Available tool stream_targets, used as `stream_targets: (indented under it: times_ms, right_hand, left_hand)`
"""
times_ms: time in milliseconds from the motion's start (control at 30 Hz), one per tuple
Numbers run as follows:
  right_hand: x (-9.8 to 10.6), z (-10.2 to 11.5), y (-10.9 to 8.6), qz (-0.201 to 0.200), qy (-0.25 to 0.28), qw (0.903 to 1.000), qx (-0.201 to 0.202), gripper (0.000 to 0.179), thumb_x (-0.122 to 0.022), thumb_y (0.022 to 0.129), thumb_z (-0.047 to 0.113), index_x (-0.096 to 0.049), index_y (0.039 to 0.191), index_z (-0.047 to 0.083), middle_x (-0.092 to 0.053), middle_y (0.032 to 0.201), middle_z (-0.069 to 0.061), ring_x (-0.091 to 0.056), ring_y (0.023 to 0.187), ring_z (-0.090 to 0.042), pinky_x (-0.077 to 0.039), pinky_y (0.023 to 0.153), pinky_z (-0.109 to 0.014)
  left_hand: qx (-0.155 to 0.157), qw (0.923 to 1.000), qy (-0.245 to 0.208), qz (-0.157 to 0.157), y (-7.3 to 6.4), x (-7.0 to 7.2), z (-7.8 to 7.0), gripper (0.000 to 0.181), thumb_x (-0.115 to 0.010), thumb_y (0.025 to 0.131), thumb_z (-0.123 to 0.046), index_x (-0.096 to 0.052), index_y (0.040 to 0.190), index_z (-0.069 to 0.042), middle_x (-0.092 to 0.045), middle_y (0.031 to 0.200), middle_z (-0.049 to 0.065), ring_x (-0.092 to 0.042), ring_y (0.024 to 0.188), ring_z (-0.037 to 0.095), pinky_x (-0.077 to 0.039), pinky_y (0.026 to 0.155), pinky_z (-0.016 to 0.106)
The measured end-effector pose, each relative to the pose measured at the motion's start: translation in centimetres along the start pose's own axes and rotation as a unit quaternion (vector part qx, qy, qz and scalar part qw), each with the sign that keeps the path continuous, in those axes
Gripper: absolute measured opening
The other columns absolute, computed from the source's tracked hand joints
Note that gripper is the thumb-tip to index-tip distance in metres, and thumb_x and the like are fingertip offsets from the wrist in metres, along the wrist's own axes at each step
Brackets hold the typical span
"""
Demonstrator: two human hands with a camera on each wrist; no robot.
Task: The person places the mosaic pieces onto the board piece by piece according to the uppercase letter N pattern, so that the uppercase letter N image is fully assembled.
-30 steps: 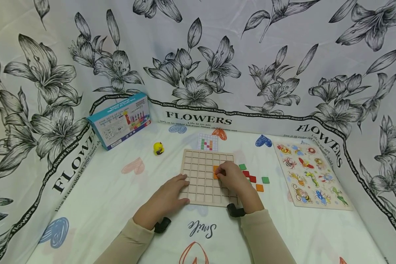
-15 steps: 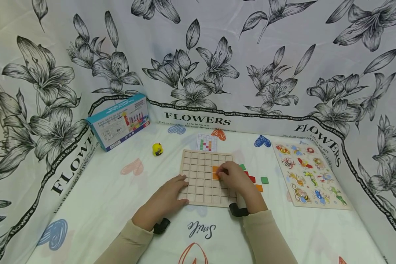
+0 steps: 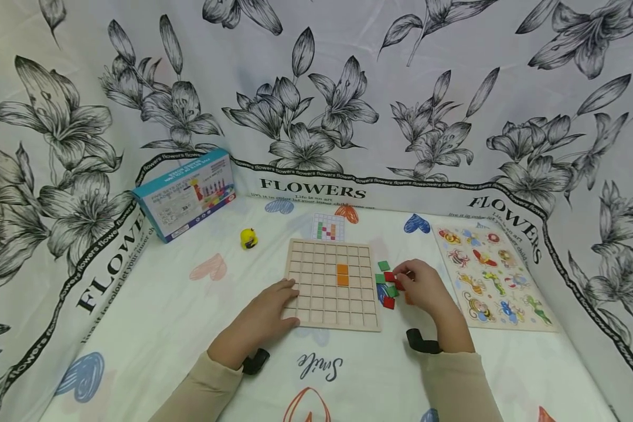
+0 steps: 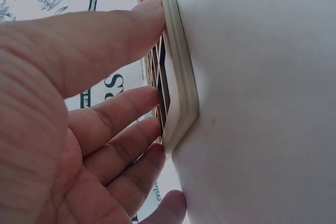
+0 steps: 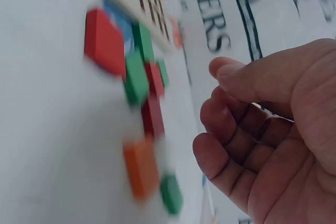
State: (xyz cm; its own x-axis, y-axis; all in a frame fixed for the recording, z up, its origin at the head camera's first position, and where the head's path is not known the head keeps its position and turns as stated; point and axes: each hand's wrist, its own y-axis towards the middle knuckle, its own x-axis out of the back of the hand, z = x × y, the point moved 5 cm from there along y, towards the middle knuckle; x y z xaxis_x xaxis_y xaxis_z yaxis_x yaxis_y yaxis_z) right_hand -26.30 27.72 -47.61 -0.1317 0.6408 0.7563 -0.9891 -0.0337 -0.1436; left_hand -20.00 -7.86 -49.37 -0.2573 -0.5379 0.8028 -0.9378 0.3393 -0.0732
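A square wooden grid board [image 3: 318, 299] lies flat, with two orange square tiles [image 3: 343, 280] stacked one behind the other in its cells, right of the middle. My left hand [image 3: 264, 308] rests at the board's left edge; in the left wrist view its thumb and fingertips meet the rim [image 4: 181, 66]. Over the loose tiles beside the board hovers my right hand [image 3: 424, 287], fingers loosely bent and nothing between them. Around it lie a red tile [image 3: 388, 303], a green tile [image 3: 383, 266] and several others; the right wrist view shows an orange tile [image 5: 140, 169] there.
A card with a coloured grid pattern [image 3: 328, 227] lies behind the board. Farther left are a yellow toy duck [image 3: 249, 238] and a blue-and-white box [image 3: 187, 193]. An insect picture board [image 3: 493, 275] lies at the right. A flower-printed curtain [image 3: 316, 140] encloses the back.
The right hand has left the orange tiles on the board and moved right to the loose tiles, leaving both orange tiles in the grid. The left hand stays at the board's edge.
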Motion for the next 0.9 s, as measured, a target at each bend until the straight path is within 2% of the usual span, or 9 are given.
stream_targets:
  times_ms: [67,133,333,633,900]
  right_hand:
    - [0.5,-1.1,-0.6,-0.004,-0.01,0.9999,-0.011,0.019,-0.061,0.111,0.015,-0.074,0.123,0.009,-0.069,0.123,-0.013,-0.061,0.107,-0.029,-0.06,0.089,-0.036]
    - [0.8,-2.1,-1.2,-0.005,-0.021,0.9995,-0.023,0.019,-0.061,0.11,0.014,-0.076,0.122,0.009,-0.069,0.122,-0.013,-0.06,0.108,-0.029,-0.06,0.093,-0.039]
    - [0.9,-4.4,-2.3,0.018,-0.035,0.9982,-0.045,0.019,-0.068,0.106,0.016,-0.077,0.122,0.011,-0.071,0.118,-0.011,-0.058,0.103,-0.028,-0.053,0.089,-0.039]
    - [0.7,-4.9,-2.8,0.028,-0.034,0.9986,-0.031,0.024,-0.076,0.102,0.017,-0.077,0.126,0.013,-0.062,0.103,-0.008,-0.055,0.099,-0.026,-0.045,0.079,-0.035]
    - [0.6,-5.0,-2.9,0.026,-0.028,0.9988,-0.028,0.025,-0.078,0.101,0.016,-0.077,0.126,0.012,-0.059,0.099,-0.007,-0.054,0.097,-0.025,-0.043,0.077,-0.036]
  left_hand:
    - [0.001,1.0,0.001,-0.001,0.0,0.1,0.0,0.061,-0.087,0.094,-0.018,-0.064,0.148,-0.002,-0.048,0.17,0.012,-0.042,0.16,0.037,-0.039,0.129,0.056]
    - [0.002,1.0,0.001,-0.001,-0.1,0.2,-0.1,0.061,-0.087,0.094,-0.018,-0.064,0.148,-0.002,-0.049,0.17,0.012,-0.042,0.16,0.037,-0.039,0.129,0.057]
    - [0.002,1.0,-0.001,0.0,-0.2,0.3,-0.2,0.061,-0.086,0.094,-0.018,-0.064,0.149,-0.002,-0.048,0.17,0.013,-0.042,0.16,0.038,-0.04,0.128,0.058]
    - [0.002,1.0,-0.001,0.002,0.0,0.1,-0.2,0.061,-0.087,0.094,-0.018,-0.064,0.149,-0.003,-0.048,0.17,0.012,-0.042,0.16,0.038,-0.04,0.128,0.057]
    - [0.0,1.0,0.003,-0.001,-0.2,0.2,-0.2,0.061,-0.087,0.094,-0.018,-0.064,0.148,-0.002,-0.048,0.17,0.013,-0.042,0.16,0.038,-0.04,0.128,0.057]
